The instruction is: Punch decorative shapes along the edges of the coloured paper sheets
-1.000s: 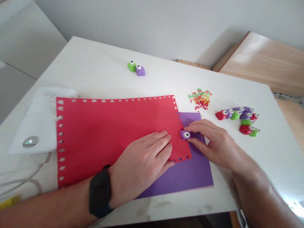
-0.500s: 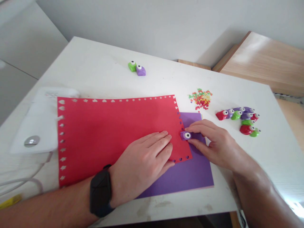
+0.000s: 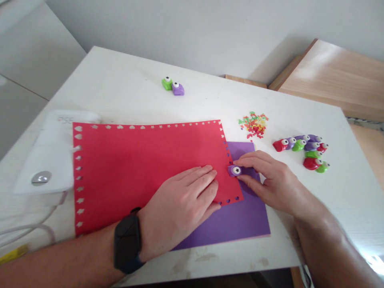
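A red sheet of paper point(image 3: 129, 164) has star, heart and other shapes cut along its edges. Part of it overlaps a purple sheet point(image 3: 234, 226) below. My left hand point(image 3: 183, 208) lies flat on the red sheet, fingers stretched out together. At the sheet's right edge, a small purple craft punch point(image 3: 234, 171) with a star on its white button is pinched between the thumb and fingers of my right hand point(image 3: 270, 180). Whether paper sits in the punch's slot is hidden.
Punched-out paper bits point(image 3: 255, 125) lie in a pile beyond my right hand. Several craft punches point(image 3: 312, 146) stand at the right. A green punch point(image 3: 167, 83) and a purple punch point(image 3: 178, 89) are at the back. A white device point(image 3: 57, 152) with a cable is left.
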Demonstrator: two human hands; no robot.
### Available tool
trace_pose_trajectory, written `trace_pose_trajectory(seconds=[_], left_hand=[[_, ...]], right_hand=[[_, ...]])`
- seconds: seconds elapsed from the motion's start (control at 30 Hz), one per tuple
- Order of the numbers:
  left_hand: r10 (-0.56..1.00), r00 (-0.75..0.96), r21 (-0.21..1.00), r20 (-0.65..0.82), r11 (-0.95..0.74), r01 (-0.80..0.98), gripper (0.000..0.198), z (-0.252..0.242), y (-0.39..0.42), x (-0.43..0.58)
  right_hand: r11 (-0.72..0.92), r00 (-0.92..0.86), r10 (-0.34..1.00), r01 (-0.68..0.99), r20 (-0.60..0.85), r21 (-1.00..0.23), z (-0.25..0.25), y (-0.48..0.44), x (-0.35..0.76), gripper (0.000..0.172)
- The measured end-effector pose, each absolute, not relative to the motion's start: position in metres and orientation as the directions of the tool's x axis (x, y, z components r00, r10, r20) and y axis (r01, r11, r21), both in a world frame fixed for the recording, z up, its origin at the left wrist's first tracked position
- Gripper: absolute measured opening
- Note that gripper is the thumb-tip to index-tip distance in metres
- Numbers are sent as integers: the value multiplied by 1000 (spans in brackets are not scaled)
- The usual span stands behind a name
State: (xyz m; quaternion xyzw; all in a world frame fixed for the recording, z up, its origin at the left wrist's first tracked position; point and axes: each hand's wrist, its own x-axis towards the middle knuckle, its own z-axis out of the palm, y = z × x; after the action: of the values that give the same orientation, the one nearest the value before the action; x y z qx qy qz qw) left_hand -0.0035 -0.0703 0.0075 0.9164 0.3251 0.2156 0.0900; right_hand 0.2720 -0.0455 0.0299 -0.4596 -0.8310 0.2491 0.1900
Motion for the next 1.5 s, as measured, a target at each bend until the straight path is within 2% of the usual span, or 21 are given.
trace_pose_trajectory(seconds=[0.53,0.73,0.93,1.17,1.37,1.5], left_hand=[[633,697,315,336,-773,551,26,8,-71,-4],[635,699,318,330,-772,551,28,7,-71,-5],[635,691,319,345,-772,550,32,8,-72,-6],[664,662,351,348,-747,565,31,9,-70,-6],[776,544,450,319,-629,634,28,32,-63,-1],[795,541,414,275,-606,680,29,55,-56,9]], right_hand=[[473,-521,848,658,99,-586,30,-45,271,29],[471,-518,850,659,101,-587,29,-45,273,33],[409,-478,877,691,48,-596,33,-47,272,44],[426,-497,865,648,74,-631,35,-49,273,43],[422,-476,873,622,109,-660,31,-47,275,39],[396,-446,889,630,105,-668,28,-45,276,34]])
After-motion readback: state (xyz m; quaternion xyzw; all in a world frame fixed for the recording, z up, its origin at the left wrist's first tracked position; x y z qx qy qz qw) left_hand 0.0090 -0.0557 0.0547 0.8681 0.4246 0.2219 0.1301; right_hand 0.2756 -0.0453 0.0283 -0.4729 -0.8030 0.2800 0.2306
